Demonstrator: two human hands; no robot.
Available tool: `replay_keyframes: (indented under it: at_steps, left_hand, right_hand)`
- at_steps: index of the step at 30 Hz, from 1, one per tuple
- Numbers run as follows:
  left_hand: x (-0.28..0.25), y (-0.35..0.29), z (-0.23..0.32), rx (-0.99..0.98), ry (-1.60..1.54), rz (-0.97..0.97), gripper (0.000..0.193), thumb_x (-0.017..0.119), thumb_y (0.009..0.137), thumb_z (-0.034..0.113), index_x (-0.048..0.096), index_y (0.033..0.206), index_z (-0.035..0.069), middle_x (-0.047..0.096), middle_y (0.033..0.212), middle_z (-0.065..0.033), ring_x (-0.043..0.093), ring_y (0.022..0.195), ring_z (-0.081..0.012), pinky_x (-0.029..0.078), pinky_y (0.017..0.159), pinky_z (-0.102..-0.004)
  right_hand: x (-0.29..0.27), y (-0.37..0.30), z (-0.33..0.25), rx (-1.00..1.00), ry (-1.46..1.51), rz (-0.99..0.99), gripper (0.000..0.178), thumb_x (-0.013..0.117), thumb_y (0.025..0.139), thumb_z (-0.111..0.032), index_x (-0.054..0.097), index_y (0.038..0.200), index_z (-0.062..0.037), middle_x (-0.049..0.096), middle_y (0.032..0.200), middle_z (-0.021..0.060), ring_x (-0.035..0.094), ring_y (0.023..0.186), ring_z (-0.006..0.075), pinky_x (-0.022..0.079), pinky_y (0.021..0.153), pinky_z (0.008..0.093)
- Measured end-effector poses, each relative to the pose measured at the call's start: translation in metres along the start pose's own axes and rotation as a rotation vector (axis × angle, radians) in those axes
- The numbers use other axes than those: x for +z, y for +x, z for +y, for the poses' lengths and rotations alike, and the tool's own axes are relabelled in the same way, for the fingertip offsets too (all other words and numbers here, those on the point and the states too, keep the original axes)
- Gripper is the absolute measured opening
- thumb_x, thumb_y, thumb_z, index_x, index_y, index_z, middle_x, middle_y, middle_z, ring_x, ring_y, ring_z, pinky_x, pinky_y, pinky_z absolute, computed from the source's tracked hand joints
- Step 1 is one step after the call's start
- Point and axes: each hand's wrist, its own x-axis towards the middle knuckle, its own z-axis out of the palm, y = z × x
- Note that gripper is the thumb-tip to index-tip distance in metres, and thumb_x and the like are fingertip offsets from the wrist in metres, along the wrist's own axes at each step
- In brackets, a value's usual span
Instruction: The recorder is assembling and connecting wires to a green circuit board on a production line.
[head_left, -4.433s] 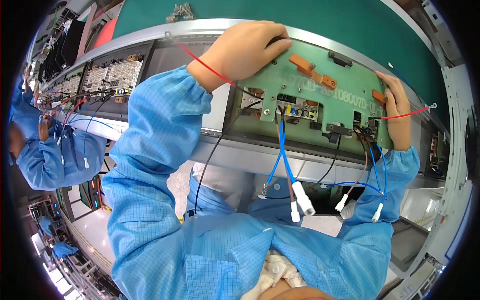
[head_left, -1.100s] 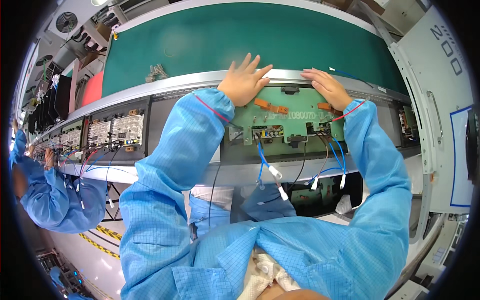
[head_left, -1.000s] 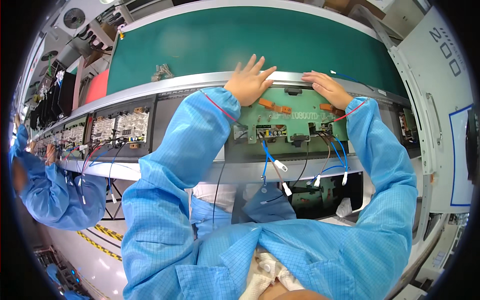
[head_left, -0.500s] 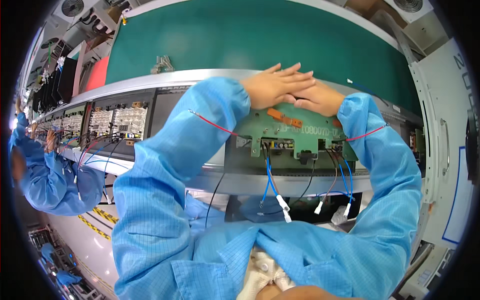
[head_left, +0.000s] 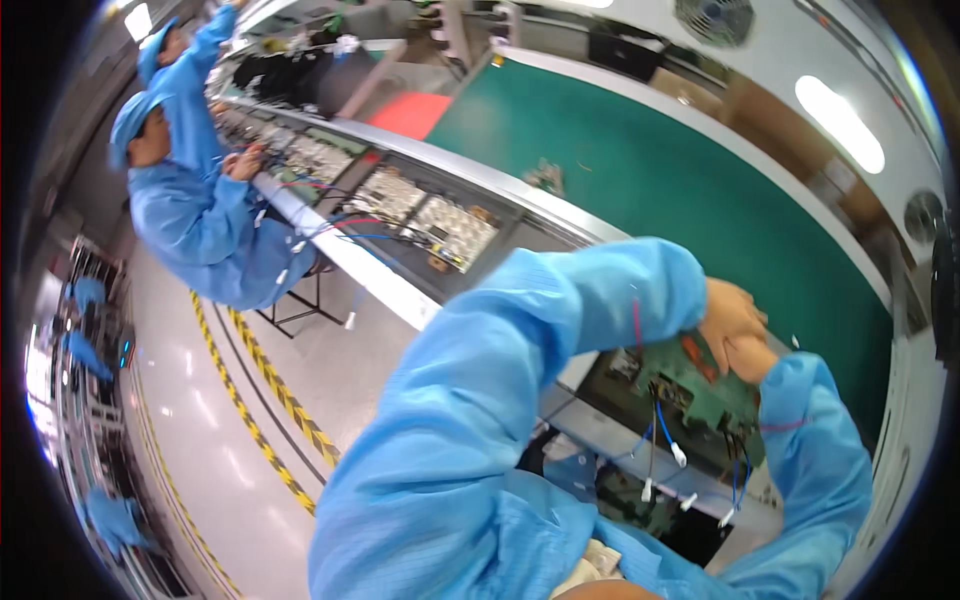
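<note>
Grey floor (head_left: pixel 200 425) filling lower left, with yellow-black tape (head_left: pixel 285 389) running diagonally across it
Green-topped desk (head_left: pixel 650 180) at upper right, edged by a pale frame
Silver-edged line (head_left: pixel 370 270) along near side of desk, slanting from upper left down to lower right
Two people in blue coats and caps at upper left: nearer co-worker (head_left: pixel 200 235) seated at the line, both hands up at its edge; farther co-worker (head_left: pixel 190 100) just behind, one arm raised
Left sleeve (head_left: pixel 450 430) big across the middle, reaching over the line; right sleeve (head_left: pixel 820 460) coming up from lower right
White-studded boards (head_left: pixel 455 230) in dark trays on the line, left of left sleeve
Green plate (head_left: pixel 715 395) on the line between both sleeves, partly covered
Red sheet (head_left: pixel 410 115) at left end of desk
Left grip (head_left: pixel 730 315) and right grip (head_left: pixel 750 358) together at far edge of plate, overlapping; blurred, so can't tell if spread, pressed together or pinching anything
Orange-brown clamp (head_left: pixel 698 357) on plate, just beside left grip
Blue wires (head_left: pixel 668 425) hanging off near side of plate, ending in white connectors (head_left: pixel 679 454)
Small metal parts (head_left: pixel 547 177) heaped on desk, well apart from plate
</note>
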Motion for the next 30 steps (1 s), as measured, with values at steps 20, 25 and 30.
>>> replay_keyframes:
  at_steps: [20,25,30]
  left_hand:
    - [-0.010,0.027,0.051,-0.510,-0.013,-0.245,0.061,0.069,0.067,0.045,0.054,0.117,0.013,0.062,0.106,-0.0144,0.058,0.098,-0.0339,0.042,0.089,-0.0429]
    - [-0.015,0.026,0.047,-0.542,0.017,-0.240,0.055,0.067,0.068,0.045,0.056,0.114,0.016,0.065,0.099,-0.0118,0.062,0.092,-0.0328,0.047,0.083,-0.0423]
    - [0.003,0.044,0.040,-0.518,-0.064,-0.273,0.062,0.068,0.068,0.044,0.053,0.122,0.017,0.064,0.107,-0.0121,0.058,0.103,-0.0297,0.042,0.093,-0.0400]
  right_hand:
    - [0.007,-0.133,0.029,-0.220,0.289,0.666,0.039,0.044,0.089,-0.021,0.049,0.125,-0.0066,0.050,0.124,0.0162,0.044,0.119,0.0303,0.032,0.100,0.0397]
    - [0.014,-0.082,0.032,-0.198,0.425,0.761,0.039,0.044,0.088,-0.021,0.049,0.125,-0.0065,0.049,0.126,0.0157,0.043,0.120,0.0296,0.031,0.100,0.0394]
    - [0.009,-0.079,0.033,-0.176,0.598,0.822,0.040,0.044,0.088,-0.021,0.049,0.125,-0.0064,0.048,0.127,0.0152,0.043,0.120,0.0289,0.030,0.101,0.0392]
